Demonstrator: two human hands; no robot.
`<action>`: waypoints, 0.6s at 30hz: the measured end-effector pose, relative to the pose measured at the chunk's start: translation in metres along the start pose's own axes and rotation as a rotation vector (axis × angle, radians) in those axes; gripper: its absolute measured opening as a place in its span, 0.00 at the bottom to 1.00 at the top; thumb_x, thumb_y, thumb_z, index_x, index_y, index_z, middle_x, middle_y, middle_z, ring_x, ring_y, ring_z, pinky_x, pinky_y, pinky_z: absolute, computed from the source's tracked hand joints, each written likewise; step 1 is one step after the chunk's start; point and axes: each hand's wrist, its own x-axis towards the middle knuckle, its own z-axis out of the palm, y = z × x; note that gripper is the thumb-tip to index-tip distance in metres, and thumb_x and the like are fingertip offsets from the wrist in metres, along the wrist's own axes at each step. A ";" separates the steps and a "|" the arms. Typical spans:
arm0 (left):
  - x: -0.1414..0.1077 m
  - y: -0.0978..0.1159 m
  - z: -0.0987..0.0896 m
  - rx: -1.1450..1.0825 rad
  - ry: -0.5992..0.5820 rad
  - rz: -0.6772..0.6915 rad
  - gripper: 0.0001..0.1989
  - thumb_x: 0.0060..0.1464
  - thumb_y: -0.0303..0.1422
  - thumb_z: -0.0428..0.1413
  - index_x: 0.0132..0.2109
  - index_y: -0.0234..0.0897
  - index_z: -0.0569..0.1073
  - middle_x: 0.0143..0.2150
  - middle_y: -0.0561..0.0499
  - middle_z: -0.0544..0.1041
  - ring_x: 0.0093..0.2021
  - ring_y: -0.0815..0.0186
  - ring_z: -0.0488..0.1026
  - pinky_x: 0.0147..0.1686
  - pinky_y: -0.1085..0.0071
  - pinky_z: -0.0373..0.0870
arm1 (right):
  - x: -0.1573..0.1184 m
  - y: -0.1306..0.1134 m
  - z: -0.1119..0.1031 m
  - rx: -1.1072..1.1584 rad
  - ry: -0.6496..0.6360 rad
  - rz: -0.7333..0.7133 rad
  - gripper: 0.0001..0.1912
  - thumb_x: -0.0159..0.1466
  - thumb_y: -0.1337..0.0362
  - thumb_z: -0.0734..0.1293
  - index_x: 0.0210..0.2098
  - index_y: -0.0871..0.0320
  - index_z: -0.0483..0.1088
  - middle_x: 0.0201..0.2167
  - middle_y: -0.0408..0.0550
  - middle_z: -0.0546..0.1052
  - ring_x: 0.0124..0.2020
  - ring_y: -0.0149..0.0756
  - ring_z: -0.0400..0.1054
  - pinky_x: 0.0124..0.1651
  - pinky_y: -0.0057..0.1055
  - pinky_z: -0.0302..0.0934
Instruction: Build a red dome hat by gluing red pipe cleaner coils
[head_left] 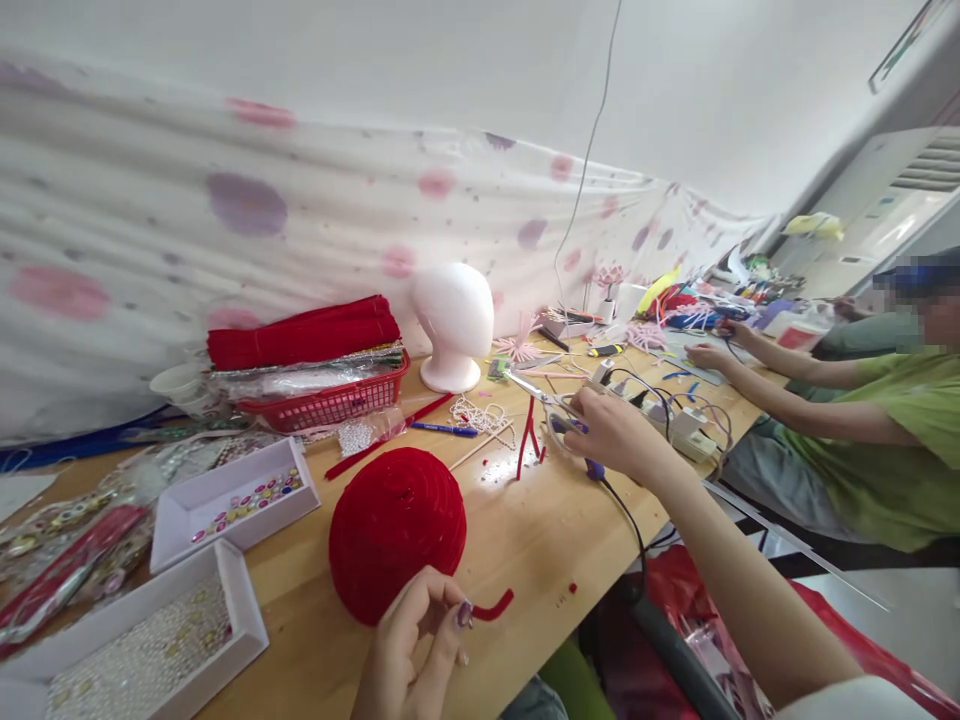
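A dome of coiled red chenille stems [397, 525] sits on the wooden table, close in front of me. My left hand [420, 640] is at its near edge, fingers pinched together on a short red chenille stem [495, 607] whose bent end sticks out to the right. Farther right, my right hand [611, 430] is closed around the handles of a pair of scissors [531, 388], blades pointing away to the left. Loose red stem pieces [526, 440] lie beside the scissors. Just below that hand is a blue-handled tool [594, 469] with a black cord.
A white foam head [454, 325] stands at the back beside a red basket [330, 395] of red stems. White boxes [247, 580] of beads and gems occupy the left. Power strips [690, 435] with cords lie right, near a co-worker in a green shirt [900, 450].
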 end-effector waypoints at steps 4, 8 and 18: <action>0.004 0.010 0.003 -0.088 -0.012 -0.068 0.21 0.57 0.53 0.57 0.32 0.37 0.73 0.27 0.55 0.68 0.26 0.71 0.66 0.30 0.77 0.66 | -0.002 -0.009 0.009 0.053 0.043 -0.021 0.10 0.63 0.61 0.64 0.41 0.61 0.67 0.35 0.56 0.79 0.35 0.46 0.74 0.34 0.33 0.55; 0.017 0.019 0.010 -0.273 -0.042 -0.134 0.22 0.54 0.53 0.60 0.34 0.37 0.73 0.25 0.55 0.69 0.26 0.71 0.68 0.30 0.76 0.67 | -0.002 -0.016 0.011 0.098 0.162 -0.052 0.16 0.63 0.57 0.63 0.45 0.62 0.65 0.38 0.59 0.78 0.42 0.52 0.73 0.41 0.37 0.58; 0.076 0.030 0.067 -0.351 0.084 0.023 0.20 0.53 0.51 0.62 0.38 0.36 0.75 0.58 0.42 0.71 0.60 0.57 0.69 0.58 0.65 0.67 | -0.017 -0.023 0.029 0.402 0.367 -0.149 0.16 0.61 0.59 0.65 0.46 0.57 0.62 0.40 0.54 0.77 0.43 0.48 0.72 0.44 0.39 0.62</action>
